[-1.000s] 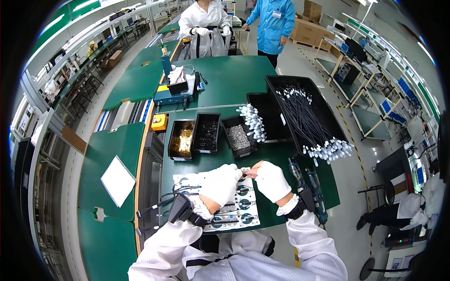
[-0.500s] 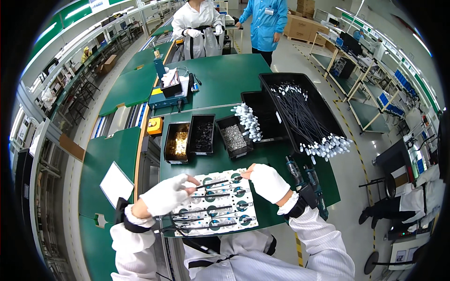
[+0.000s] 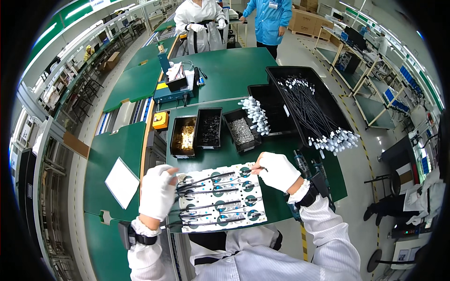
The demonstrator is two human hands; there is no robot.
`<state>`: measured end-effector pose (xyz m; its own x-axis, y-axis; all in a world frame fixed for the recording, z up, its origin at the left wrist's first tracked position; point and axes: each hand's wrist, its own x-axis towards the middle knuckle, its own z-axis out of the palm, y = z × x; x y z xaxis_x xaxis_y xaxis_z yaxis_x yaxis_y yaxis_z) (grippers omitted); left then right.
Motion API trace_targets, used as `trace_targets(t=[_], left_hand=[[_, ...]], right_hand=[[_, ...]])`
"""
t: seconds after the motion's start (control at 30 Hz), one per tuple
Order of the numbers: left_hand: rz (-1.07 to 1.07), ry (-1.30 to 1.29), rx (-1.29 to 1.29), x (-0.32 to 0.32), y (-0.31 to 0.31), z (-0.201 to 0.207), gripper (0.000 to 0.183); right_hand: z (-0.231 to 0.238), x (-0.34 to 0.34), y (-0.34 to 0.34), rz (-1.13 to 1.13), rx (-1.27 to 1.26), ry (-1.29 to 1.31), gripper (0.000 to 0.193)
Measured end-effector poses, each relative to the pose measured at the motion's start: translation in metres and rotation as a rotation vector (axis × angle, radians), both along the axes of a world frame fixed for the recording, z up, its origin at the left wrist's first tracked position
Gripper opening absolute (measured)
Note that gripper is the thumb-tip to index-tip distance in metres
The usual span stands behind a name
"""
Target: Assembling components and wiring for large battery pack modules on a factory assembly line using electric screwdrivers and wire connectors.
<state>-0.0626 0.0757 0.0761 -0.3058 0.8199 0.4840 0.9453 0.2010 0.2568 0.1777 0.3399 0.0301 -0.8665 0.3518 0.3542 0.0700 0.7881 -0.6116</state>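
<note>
A white fixture board [image 3: 225,196] with round teal-and-metal parts lies on the green bench in front of me. Several black cables [image 3: 211,204] run across it in rows, their left ends bunched near its left edge. My left hand [image 3: 158,191], in a white glove with bare fingertips, is beside the upper left corner, fingers curled by the cable ends; what they hold is hidden. My right hand [image 3: 279,171], gloved alike, pinches at the upper right corner, next to a round teal part [image 3: 245,172]. The small piece between its fingers is too small to name.
Beyond the board stand black bins of brass pieces [image 3: 186,136], black pieces [image 3: 208,129] and silver pieces [image 3: 242,132]. A large black tray [image 3: 344,112] holds white-tipped cables. Power screwdrivers [image 3: 302,164] lie at right, near my wrist. Two people stand across the bench.
My left hand has drawn back left from over the board to its left edge. My right hand stays at the upper right corner. The whole view has shifted slightly.
</note>
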Motion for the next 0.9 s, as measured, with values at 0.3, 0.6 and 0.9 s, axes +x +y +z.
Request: trace_targets(t=[0.3,0.6,0.9], left_hand=[[-0.246,-0.036,-0.255,0.084,0.117,-0.037,0.015],[-0.267,-0.210,-0.105,0.081,0.120,-0.056,0.016],[-0.290,-0.336,0.013,0.078,0.118,-0.061,0.011]], right_hand=[[-0.003,0.028,-0.027,-0.442,-0.172,-0.110,0.042],[-0.089,0.124,-0.067,-0.802,0.165,-0.918,0.064],[-0.017,0.103,-0.026,-0.117,-1.112,0.137,0.037]])
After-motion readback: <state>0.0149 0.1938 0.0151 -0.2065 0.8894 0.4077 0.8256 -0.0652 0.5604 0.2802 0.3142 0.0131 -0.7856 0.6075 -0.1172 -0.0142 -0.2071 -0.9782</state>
